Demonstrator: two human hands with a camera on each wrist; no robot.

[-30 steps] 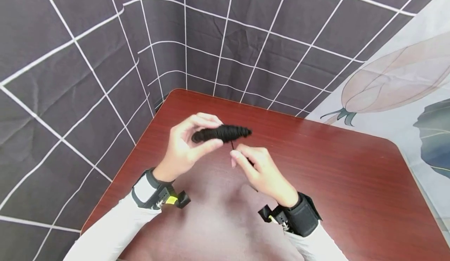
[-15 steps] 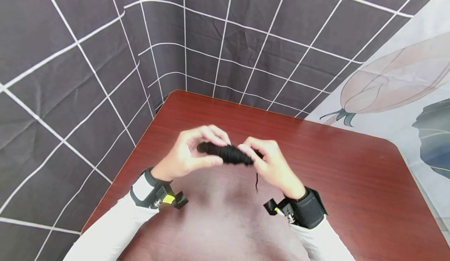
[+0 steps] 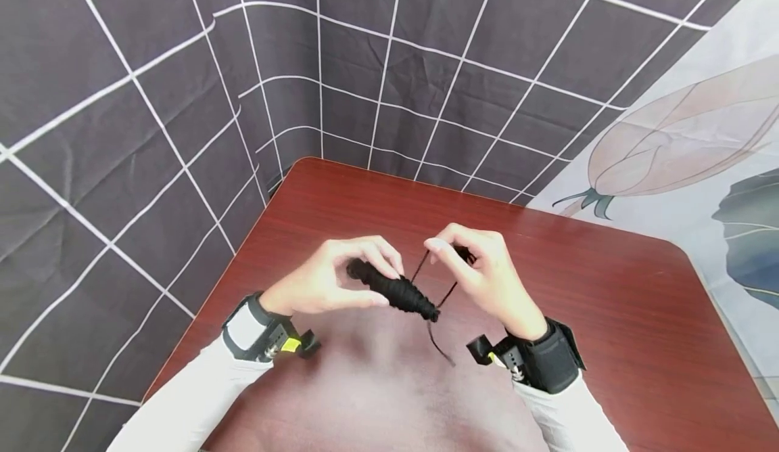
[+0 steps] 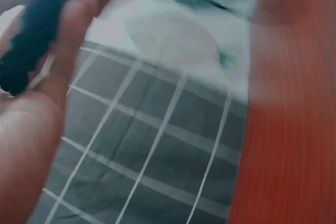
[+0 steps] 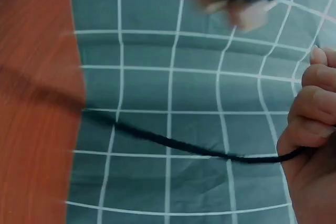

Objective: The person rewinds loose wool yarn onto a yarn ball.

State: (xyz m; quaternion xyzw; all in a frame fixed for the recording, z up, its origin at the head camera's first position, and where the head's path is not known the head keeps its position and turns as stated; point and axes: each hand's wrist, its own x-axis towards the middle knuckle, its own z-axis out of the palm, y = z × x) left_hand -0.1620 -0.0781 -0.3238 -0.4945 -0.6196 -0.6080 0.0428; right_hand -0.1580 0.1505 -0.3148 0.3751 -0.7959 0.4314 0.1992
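A spindle-shaped bundle of black cord (image 3: 398, 293), wound thick in the middle and thin toward its ends, hangs above the table. My left hand (image 3: 328, 279) grips it between thumb and fingers, and its narrow end slants down to the right. In the left wrist view the dark bundle (image 4: 39, 30) lies along the fingers, blurred. My right hand (image 3: 477, 269), up and to the right, has curled fingers holding the cord's working length (image 3: 447, 294). One strand runs from the fingertips to the bundle. The right wrist view shows cord (image 5: 173, 142) trailing out of the curled fingers (image 5: 315, 100).
Beneath both hands is a reddish-brown table (image 3: 608, 303). A dark grey curtain with white grid lines (image 3: 414, 80) stands behind and to the left. At the right hangs a pale cloth printed with a flower (image 3: 645, 147). A cord tail (image 3: 439, 345) dangles below the bundle.
My right hand has moved right and slightly up, away from the bundle, drawing cord out between them. The bundle has come lower, its narrow end tipping downward in my left hand.
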